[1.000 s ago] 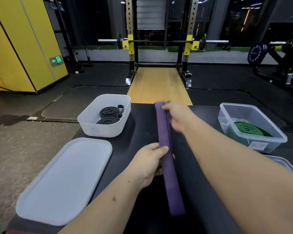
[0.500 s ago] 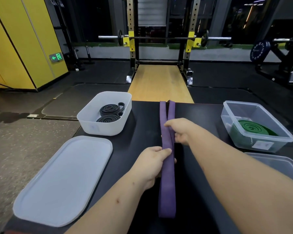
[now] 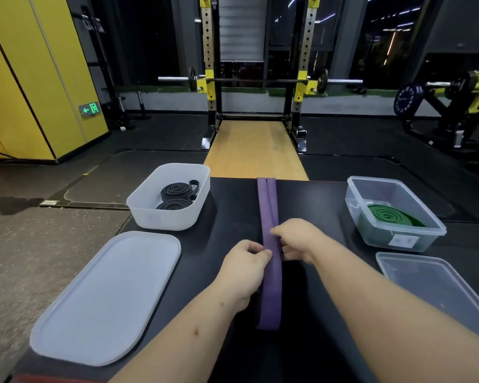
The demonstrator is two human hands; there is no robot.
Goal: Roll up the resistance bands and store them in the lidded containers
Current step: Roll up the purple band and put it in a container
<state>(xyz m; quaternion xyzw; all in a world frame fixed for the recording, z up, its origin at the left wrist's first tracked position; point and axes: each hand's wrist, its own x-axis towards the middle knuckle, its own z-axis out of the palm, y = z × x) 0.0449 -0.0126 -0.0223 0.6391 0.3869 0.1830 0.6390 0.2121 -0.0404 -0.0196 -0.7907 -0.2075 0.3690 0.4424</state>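
A long purple resistance band (image 3: pixel 268 211) lies flat and doubled along the middle of the black table (image 3: pixel 233 205), reaching the far edge. My left hand (image 3: pixel 244 268) pinches its left edge about midway. My right hand (image 3: pixel 296 236) grips the band just beyond, from the right side. A frosted white container (image 3: pixel 150 214) at the far left holds two rolled black bands (image 3: pixel 176 196). A clear container (image 3: pixel 398 240) at the far right holds a rolled green band (image 3: pixel 390 215).
The white lid (image 3: pixel 105 297) lies flat at the near left of the table. The clear lid (image 3: pixel 432 283) lies at the near right. Beyond the table stand a squat rack with a barbell (image 3: pixel 260 80) and a wooden platform.
My right hand has slid back along the band from its far end to the middle, close to my left hand. The two strands at the far end now lie side by side.
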